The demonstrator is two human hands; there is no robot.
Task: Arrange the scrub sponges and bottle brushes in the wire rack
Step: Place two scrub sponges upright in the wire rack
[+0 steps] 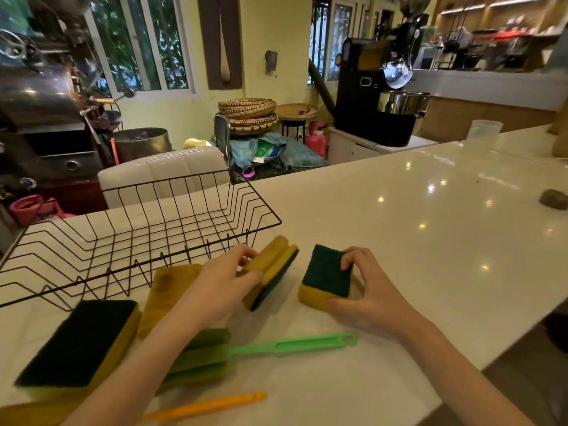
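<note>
A black wire rack (147, 238) stands on the white counter at the left, with nothing inside. My left hand (224, 278) grips a yellow-and-green scrub sponge (273, 272), tilted on its edge just right of the rack's front corner. My right hand (365, 287) holds a second sponge (325, 275), green side up, on the counter. Another sponge (80, 342) lies green side up at the lower left. A yellow sponge (169, 290) lies behind my left forearm. A green bottle brush (276, 345) lies near me. An orange brush handle (209, 407) shows at the bottom.
The white counter (415, 226) stretches to the right, with a small dark lump (554, 198) near its far right edge and a clear plastic cup (484, 130) at the back. A white chair back (166, 173) stands just behind the rack.
</note>
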